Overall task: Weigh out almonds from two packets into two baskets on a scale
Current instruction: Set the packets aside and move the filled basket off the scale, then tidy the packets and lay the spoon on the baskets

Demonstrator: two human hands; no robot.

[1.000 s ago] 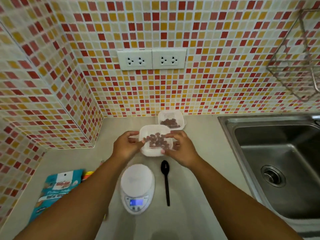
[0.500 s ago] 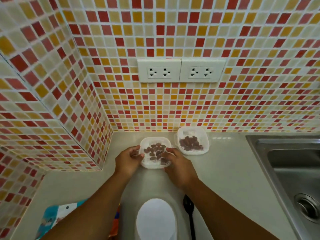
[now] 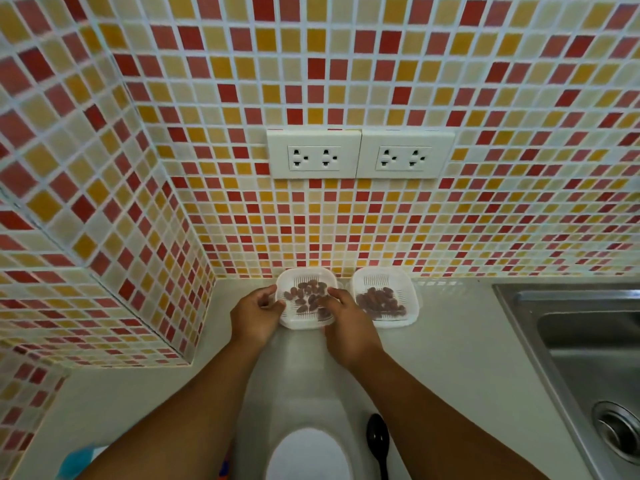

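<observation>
A big tiled wall (image 3: 346, 81) fills the top of the view, and a pale desk (image 3: 450, 358) lies below it, with a steel sink (image 3: 588, 358) at 3 o'clock. At 6 o'clock, the white round scale (image 3: 308, 455) peeks in at the bottom edge with nothing on its plate, and a black spoon (image 3: 378, 441) lies just beside it on the right. Up at the back of the desk, close to the wall, sit two white baskets side by side. The left basket (image 3: 306, 322) has brown almonds (image 3: 308, 296) in it, and the right basket (image 3: 384, 320), at its 3 o'clock, has almonds too and nobody touches it. The left hand (image 3: 254, 315) grips the left rim of the left basket, and the right hand (image 3: 346, 323) grips its right rim, fingers curled on the edge. It cannot be told if this basket rests on the desk or hangs a bit above it. It looks like the weighing is done and this basket is being put away next to the other one. Next, the person would need to set it flat and let go softly so no almonds spill.
</observation>
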